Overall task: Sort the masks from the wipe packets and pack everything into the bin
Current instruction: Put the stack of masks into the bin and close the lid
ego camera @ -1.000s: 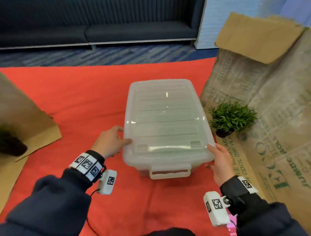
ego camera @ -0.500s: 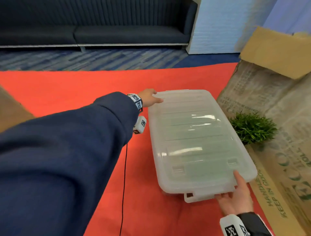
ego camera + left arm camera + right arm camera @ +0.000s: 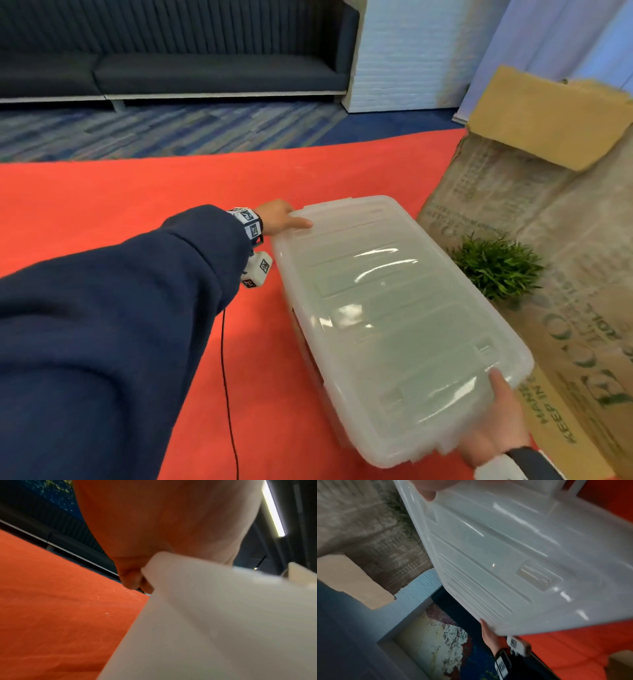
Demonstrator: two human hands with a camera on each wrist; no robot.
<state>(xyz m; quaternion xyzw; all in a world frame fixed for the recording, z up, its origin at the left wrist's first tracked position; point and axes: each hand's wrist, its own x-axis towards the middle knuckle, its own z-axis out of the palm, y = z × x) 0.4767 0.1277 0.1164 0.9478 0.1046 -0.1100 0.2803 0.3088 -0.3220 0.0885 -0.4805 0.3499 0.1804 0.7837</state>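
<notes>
Bin (image 3: 394, 318) on cloth (image 3: 137, 192), plant (image 3: 496, 267) right of it, sofa (image 3: 171, 68) behind

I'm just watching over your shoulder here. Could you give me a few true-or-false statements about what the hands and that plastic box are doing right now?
1. The lid covers the clear bin. True.
2. The left hand holds the lid's far corner. True.
3. The right hand rests on the green plant. False: it grips the lid's near corner.
4. The bin sits on a blue cloth. False: the cloth is red.
5. Masks lie beside the bin. False: none are visible.
</notes>
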